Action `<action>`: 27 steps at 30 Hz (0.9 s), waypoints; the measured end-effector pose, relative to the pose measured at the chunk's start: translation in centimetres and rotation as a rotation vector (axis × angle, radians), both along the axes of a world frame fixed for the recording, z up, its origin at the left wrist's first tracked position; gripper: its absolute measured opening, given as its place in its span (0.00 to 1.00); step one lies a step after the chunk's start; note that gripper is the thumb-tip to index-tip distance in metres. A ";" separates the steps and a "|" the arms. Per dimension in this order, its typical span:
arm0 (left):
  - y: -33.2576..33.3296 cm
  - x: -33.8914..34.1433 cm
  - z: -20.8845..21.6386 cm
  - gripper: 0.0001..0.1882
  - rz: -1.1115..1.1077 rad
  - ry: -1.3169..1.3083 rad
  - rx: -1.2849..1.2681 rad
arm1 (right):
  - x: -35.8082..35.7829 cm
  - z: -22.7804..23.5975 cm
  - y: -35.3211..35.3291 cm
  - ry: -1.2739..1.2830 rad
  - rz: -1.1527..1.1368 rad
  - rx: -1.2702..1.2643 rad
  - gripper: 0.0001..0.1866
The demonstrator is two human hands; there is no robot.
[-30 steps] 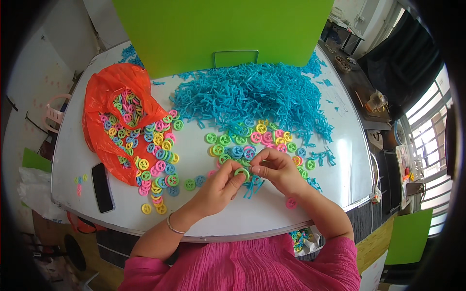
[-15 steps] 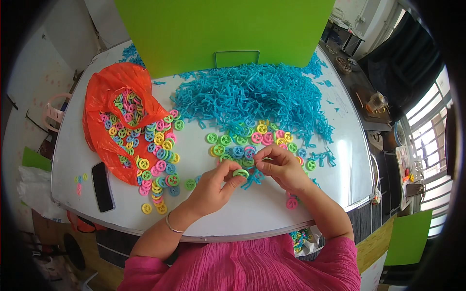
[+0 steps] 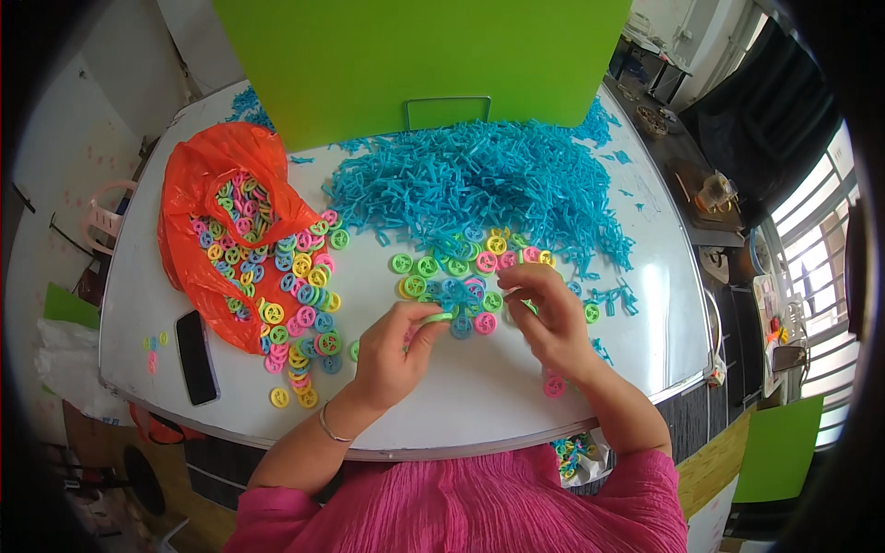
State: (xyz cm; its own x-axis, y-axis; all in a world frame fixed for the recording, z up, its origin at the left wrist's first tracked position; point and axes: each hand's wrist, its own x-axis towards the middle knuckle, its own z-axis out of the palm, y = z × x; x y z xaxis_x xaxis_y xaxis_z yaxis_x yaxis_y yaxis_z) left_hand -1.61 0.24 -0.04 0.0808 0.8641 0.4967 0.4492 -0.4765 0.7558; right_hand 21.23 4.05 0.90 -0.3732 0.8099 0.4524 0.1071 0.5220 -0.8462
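Note:
Between the thumb and fingers of my left hand (image 3: 392, 355) is a small green plastic wheel (image 3: 437, 317), seen nearly edge-on. Beside its tip, a few small blue plastic pieces (image 3: 452, 297) lie over loose wheels; whether they touch the held wheel I cannot tell. My right hand (image 3: 556, 324) hovers to the right with thumb and fingers curved apart, and nothing shows between them. Pink, green, yellow and blue wheels (image 3: 427, 266) spread on the white table (image 3: 461, 405) in front of both hands. Behind them rises a large heap of small blue plastic pieces (image 3: 479, 175).
At left, an open red plastic bag (image 3: 189, 175) spills many coloured wheels onto the table. A dark phone (image 3: 196, 358) lies near the left edge. An upright green panel (image 3: 424, 55) stands behind the blue heap. Below the table's front edge sits a bag of coloured pieces (image 3: 573, 458).
My right hand has drawn back to the right and opened away from my left. The blue pieces that hung near my fingers now lie farther forward, over the wheels. My left hand keeps the green wheel.

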 end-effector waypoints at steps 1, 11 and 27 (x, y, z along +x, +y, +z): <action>0.0 0.0 -0.2 0.09 -0.002 0.001 0.000 | 0.0 -0.2 0.2 -0.022 0.013 -0.111 0.23; -0.5 0.8 -0.4 0.09 -0.103 -0.139 -0.061 | -1.9 -2.6 -0.4 0.001 0.113 -0.542 0.27; 0.5 0.1 -0.8 0.09 0.043 -0.070 -0.310 | -0.4 0.6 -0.1 -0.234 -0.078 -0.064 0.20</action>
State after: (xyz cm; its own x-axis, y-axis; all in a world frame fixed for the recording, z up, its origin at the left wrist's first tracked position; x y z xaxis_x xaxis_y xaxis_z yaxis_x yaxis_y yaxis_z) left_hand -1.51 0.73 -0.84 0.0155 0.9772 0.2120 0.4056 -0.1999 0.8919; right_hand 20.82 3.97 1.53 -0.3968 0.8647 0.3078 0.3417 0.4504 -0.8248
